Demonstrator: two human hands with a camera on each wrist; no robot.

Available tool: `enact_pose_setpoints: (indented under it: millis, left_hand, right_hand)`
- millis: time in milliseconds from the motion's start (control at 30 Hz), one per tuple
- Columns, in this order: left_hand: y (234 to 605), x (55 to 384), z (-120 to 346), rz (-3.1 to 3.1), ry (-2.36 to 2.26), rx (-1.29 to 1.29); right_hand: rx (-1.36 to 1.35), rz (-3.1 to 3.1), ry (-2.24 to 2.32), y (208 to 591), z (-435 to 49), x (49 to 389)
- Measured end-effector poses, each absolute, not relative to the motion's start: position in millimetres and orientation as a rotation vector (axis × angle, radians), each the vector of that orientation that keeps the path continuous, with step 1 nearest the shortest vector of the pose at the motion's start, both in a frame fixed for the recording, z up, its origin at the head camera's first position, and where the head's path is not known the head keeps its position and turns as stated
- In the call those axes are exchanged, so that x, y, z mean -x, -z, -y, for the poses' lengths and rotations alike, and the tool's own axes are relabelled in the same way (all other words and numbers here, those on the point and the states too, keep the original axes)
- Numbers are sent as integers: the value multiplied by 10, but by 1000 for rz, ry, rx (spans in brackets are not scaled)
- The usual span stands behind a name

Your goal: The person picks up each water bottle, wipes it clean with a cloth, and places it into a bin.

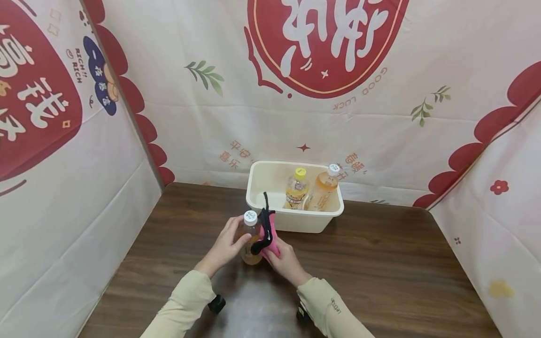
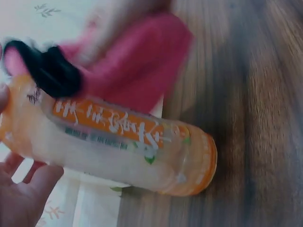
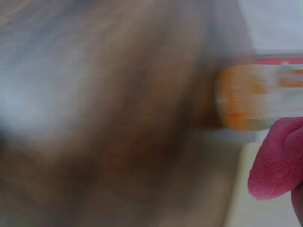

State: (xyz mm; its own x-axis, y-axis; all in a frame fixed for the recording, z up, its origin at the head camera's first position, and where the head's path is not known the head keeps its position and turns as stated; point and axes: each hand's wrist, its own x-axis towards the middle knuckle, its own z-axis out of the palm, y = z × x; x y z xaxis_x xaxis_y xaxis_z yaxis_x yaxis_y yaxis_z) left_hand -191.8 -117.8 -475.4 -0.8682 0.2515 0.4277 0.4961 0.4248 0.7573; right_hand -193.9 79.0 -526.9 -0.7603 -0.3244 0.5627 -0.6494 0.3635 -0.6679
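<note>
My left hand [image 1: 224, 247] grips a clear bottle [image 1: 252, 258] of orange-brown drink with a white cap, upright in the head view. In the left wrist view the bottle [image 2: 109, 156] shows an orange and white label. My right hand [image 1: 288, 264] holds a pink plush cloth [image 1: 275, 234] with black trim and a black loop sticking up. This cloth [image 2: 147, 61] overlaps the upper side of the bottle in the left wrist view, blurred by motion. At the right wrist view's edge, the fuzzy cloth [image 3: 277, 163] appears just below the bottle [image 3: 241, 97].
Just beyond my hands, a cream plastic bin [image 1: 291, 221] stands on the dark wooden table [image 1: 393, 263]. Inside it are a yellow-capped bottle [image 1: 297, 188] and a leaning white-capped bottle [image 1: 324, 188]. Printed cloth walls [image 1: 203, 126] enclose the table's back and sides.
</note>
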Motion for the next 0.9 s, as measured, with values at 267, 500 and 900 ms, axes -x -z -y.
enact_pose_setpoints:
  millis: [267, 500, 900]
  left_hand:
    - [4729, 1889, 1144, 2470, 1426, 622]
    - [4734, 1915, 1149, 2497, 1432, 638]
    - [4694, 1889, 1153, 2435, 1506, 692]
  right_hand:
    - [-796, 2505, -1238, 5678, -835, 1939]
    - [-856, 2561, -1266, 5597, -926, 1977]
    - [-1089, 2350, -1098, 4557, -969, 1967]
